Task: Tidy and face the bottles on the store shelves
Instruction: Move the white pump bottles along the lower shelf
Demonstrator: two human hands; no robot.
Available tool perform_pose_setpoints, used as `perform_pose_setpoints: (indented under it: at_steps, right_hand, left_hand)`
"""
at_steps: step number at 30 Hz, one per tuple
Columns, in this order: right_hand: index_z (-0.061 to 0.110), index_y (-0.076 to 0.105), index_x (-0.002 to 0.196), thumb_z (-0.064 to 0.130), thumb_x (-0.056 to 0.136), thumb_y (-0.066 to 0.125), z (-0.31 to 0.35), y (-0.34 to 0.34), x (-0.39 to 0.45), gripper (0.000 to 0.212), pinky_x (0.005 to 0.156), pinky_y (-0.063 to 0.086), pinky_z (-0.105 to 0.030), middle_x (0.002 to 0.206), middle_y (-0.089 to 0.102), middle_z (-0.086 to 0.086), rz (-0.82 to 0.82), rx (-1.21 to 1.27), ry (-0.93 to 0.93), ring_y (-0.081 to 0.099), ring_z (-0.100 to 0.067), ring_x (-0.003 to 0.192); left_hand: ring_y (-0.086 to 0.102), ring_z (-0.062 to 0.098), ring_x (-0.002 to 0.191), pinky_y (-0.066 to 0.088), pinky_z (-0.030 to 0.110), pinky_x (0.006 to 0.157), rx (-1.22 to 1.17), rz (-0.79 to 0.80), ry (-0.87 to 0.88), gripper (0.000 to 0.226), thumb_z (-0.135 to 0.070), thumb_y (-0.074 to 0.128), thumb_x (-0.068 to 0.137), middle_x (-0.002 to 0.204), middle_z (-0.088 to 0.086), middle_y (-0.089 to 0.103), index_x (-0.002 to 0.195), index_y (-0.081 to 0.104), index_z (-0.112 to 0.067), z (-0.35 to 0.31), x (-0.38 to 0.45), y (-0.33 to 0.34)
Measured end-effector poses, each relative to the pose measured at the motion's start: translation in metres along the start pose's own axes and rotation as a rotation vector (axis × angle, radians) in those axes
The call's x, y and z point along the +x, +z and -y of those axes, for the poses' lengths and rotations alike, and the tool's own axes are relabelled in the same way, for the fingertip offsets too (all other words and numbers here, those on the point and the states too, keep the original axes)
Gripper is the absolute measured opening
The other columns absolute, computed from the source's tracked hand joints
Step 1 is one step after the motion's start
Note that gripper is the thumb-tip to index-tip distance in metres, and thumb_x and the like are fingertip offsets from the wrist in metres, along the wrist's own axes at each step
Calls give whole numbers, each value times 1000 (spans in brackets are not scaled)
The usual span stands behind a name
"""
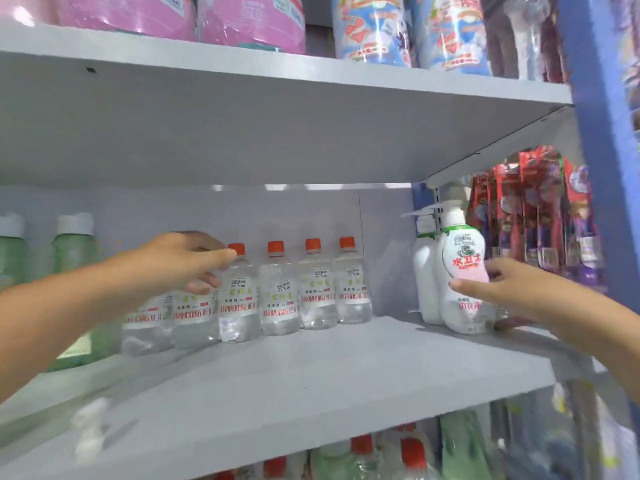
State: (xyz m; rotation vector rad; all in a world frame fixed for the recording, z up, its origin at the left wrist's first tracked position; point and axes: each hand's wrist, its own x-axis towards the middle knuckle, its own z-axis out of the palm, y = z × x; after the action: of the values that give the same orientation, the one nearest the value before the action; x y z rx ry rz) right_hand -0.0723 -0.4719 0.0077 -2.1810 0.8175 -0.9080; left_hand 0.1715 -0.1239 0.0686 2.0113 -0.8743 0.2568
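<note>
Several clear bottles with orange caps (280,299) stand in a row at the back of the grey shelf (311,375), labels facing out. My left hand (187,261) reaches in from the left and grips the top of one clear bottle (195,320) near the left end of the row, hiding its cap. At the right, my right hand (509,285) holds a white pump bottle with a pink label (464,244), thumb across the front. It stands upright on the shelf. A second white bottle (424,271) stands right behind it on its left.
Green bottles with white caps (74,251) stand at the far left. Red hanging packs (533,216) fill the right side beside a blue upright (602,133). The upper shelf board (242,126) is close overhead. More bottles (412,455) sit on the shelf below.
</note>
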Motion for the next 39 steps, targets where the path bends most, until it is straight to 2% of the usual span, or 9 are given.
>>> perform_pose_setpoints:
  at_steps: [3, 7, 12, 18, 20, 22, 31, 36, 39]
  right_hand:
    - [27, 68, 111, 49, 82, 79, 6, 14, -1, 38, 66, 52, -28, 96, 71, 13, 53, -107, -152, 67, -8, 84]
    - [34, 62, 101, 51, 92, 67, 51, 45, -33, 20, 70, 49, -25, 97, 68, 20, 235, -134, -316, 63, -2, 86]
    - [35, 49, 141, 66, 89, 61, 88, 68, -47, 62, 98, 50, -32, 123, 64, 13, 514, -281, -485, 64, -10, 103]
    - [11, 55, 135, 52, 88, 69, 57, 2, 29, 64, 92, 52, -38, 137, 59, -11, -141, -85, -234, 63, -29, 112]
    - [7, 34, 151, 59, 82, 75, 43, 0, 47, 96, 99, 47, -43, 152, 43, -17, -41, -61, -50, 52, -36, 128]
    - [9, 40, 146, 71, 61, 84, 32, 13, 61, 114, 102, 51, -48, 144, 52, -15, 157, 30, 24, 56, -36, 123]
    - [25, 65, 102, 50, 78, 82, 46, 24, -8, 38, 52, 53, -24, 88, 72, 2, 230, 33, -339, 70, -16, 78]
    - [33, 67, 107, 92, 40, 74, 54, 6, -122, 89, 75, 61, -44, 91, 77, 12, 183, 280, -545, 75, -13, 82]
    - [43, 69, 102, 92, 35, 76, 52, 13, -184, 84, 72, 62, -43, 92, 77, 17, 213, 400, -627, 76, -11, 80]
  left_hand:
    - [77, 16, 94, 62, 30, 82, -38, 242, 9, 34, -48, 71, 90, 113, -1, 73, 111, 69, -21, -23, -5, 47]
    - [76, 19, 100, 59, 39, 95, -128, 387, -11, 49, -55, 74, 83, 121, 2, 69, 118, 62, -23, -40, -12, 87]
    - [73, 24, 109, 56, 47, 100, -195, 441, -33, 45, -35, 77, 90, 118, 4, 76, 128, 60, -19, -42, -25, 87]
    - [77, 21, 99, 60, 44, 93, -194, 327, -105, 36, -23, 77, 89, 106, 3, 79, 122, 65, -18, -35, -39, 70]
    - [77, 21, 96, 60, 44, 92, -189, 308, -136, 36, -23, 79, 88, 104, 3, 80, 121, 65, -19, -41, -44, 69]
    - [78, 20, 93, 61, 42, 89, -186, 281, -152, 38, -24, 80, 86, 102, 1, 80, 120, 65, -21, -49, -51, 72]
    - [75, 7, 96, 58, 38, 91, -194, -30, -15, 42, -51, 76, 77, 105, -14, 78, 115, 67, -36, -65, -137, 80]
    - [76, 7, 80, 60, 32, 68, -290, -174, 82, 30, -50, 88, 58, 90, -10, 79, 85, 75, -43, -58, -228, 57]
    - [72, 8, 65, 55, 30, 58, -292, -175, 27, 53, -62, 90, 35, 80, -5, 78, 82, 75, -42, -25, -282, 38]
